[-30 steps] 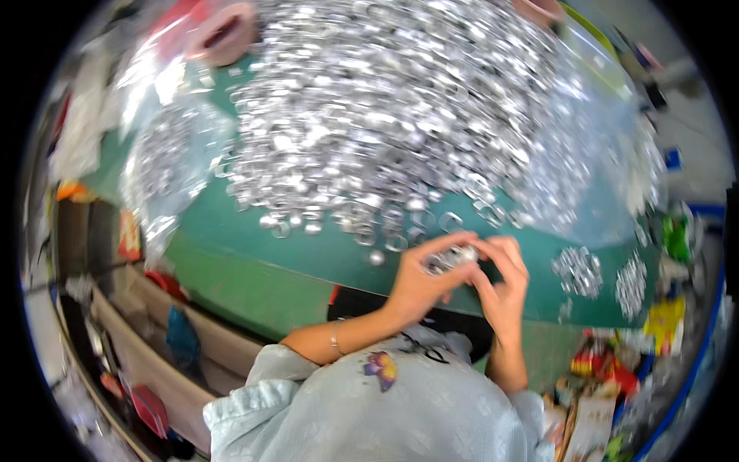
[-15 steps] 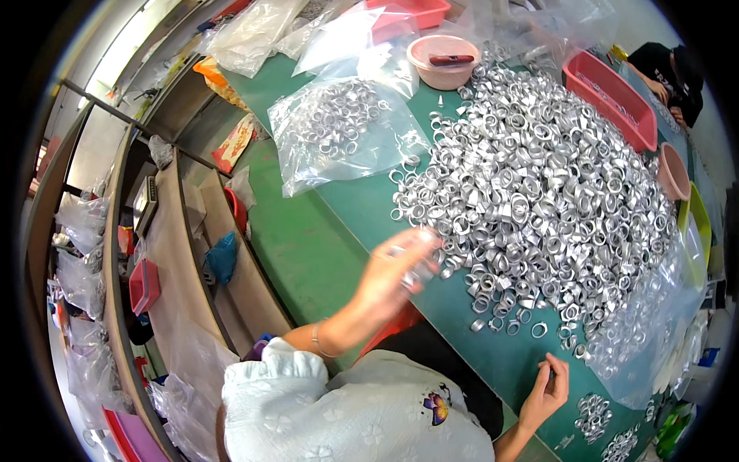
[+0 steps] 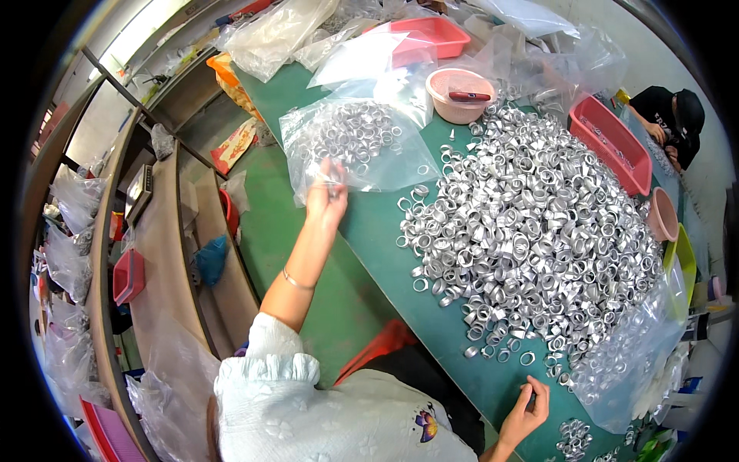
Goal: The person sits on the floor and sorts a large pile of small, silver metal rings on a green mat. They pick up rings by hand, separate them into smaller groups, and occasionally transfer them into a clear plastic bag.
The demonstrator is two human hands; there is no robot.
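My left hand [image 3: 326, 199] is closed on a few silver metal rings, slightly blurred, over the near edge of a clear plastic bag [image 3: 400, 171]. Inside that bag lies a heap of similar rings [image 3: 354, 131]. A large pile of silver metal rings [image 3: 531, 239] spreads over the green table [image 3: 385, 239] to the right. My right hand [image 3: 526, 410] rests at the table's near side, below the pile, its fingers loosely bent and the thumb apart. I see nothing in it. Close by lies a small cluster of metal parts [image 3: 573, 439].
Behind the pile stand a pink bowl [image 3: 450, 108] with a red-handled tool across it, and a long pink tray [image 3: 608, 146]. More rings lie under clear plastic [image 3: 623, 385] at right. Shelves [image 3: 165, 254] line the left. Another person [image 3: 668, 115] works at the far right.
My left hand has moved from the near edge of the ring pile up and left to the plastic bag, with rings in it. My right hand has stayed at about the same place.
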